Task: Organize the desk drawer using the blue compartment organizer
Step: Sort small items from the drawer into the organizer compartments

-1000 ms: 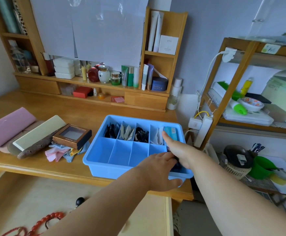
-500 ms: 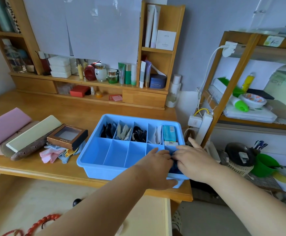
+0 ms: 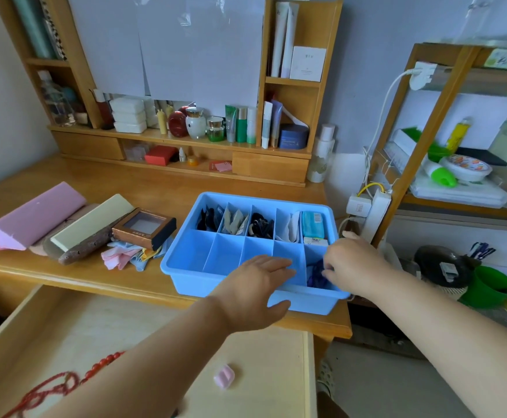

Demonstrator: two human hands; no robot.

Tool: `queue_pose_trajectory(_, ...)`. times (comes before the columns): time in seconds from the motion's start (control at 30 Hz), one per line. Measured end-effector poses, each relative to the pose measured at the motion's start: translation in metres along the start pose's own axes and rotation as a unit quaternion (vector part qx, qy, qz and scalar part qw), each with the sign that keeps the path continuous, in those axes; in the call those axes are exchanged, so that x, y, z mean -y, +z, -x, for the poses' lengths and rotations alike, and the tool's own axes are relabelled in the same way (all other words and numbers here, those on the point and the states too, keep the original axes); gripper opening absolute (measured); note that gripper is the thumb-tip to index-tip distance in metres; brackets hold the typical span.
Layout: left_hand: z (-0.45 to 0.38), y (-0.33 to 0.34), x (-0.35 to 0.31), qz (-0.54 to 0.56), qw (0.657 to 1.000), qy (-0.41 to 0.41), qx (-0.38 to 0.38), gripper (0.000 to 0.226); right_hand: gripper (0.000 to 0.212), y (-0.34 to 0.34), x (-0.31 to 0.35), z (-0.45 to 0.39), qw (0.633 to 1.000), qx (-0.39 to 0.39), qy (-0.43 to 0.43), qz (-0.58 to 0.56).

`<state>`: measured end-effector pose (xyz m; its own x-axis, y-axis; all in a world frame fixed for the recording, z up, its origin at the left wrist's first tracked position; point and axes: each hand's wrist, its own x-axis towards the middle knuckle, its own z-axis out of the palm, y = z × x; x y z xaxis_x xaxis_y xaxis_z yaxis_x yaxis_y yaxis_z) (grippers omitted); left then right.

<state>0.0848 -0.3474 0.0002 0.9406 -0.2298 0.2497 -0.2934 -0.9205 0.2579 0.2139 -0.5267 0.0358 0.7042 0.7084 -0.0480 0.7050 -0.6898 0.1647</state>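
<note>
One blue compartment organizer (image 3: 186,268) is set on the wooden desk (image 3: 65,276), near its front right corner, just above the pulled-out drawer (image 3: 65,333). Its long axis runs left to right along the desk edge, slightly skewed, with the right end nearer the viewer. Ten compartments can be counted, in two rows of five. All five rear compartments are filled: dark items at the far left, then pale packets, black hair ties (image 3: 259,226), white folded paper, and a teal packet (image 3: 313,224) at the far right. In the front row four compartments are seen empty; the fifth, at the right end, holds a dark blue bundle (image 3: 315,276).

Two hands are in view. The left hand (image 3: 253,292) is laid over the organizer's front rim, fingers spread inside and thumb on the outer wall, so the rim is gripped loosely. The right hand (image 3: 352,263) is curled into the front right compartment, its fingertips pinched on the dark blue bundle.

In the drawer, one string of red beads (image 3: 65,384) and one small pink clip (image 3: 224,376) are seen.
</note>
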Motion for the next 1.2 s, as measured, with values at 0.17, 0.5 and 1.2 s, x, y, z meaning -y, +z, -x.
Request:
queue_pose_trajectory(0.17,0.077,-0.012,0.001,0.043,0.989,-0.013,-0.137,0.038,0.030,-0.009,0.010,0.018,0.996,-0.045,0.041,-0.060)
queue_pose_trajectory(0.5,0.257,0.055,0.046,0.108,0.895,-0.419,-0.110,0.020,0.025,0.083,0.166,0.091,0.941,-0.110,-0.179,-0.264)
queue_pose_trajectory(1.2,0.272,0.084,0.063,0.141,0.874,-0.459,-0.078,0.022,0.014,0.034,0.105,0.064,0.833,-0.481,0.021,-0.271)
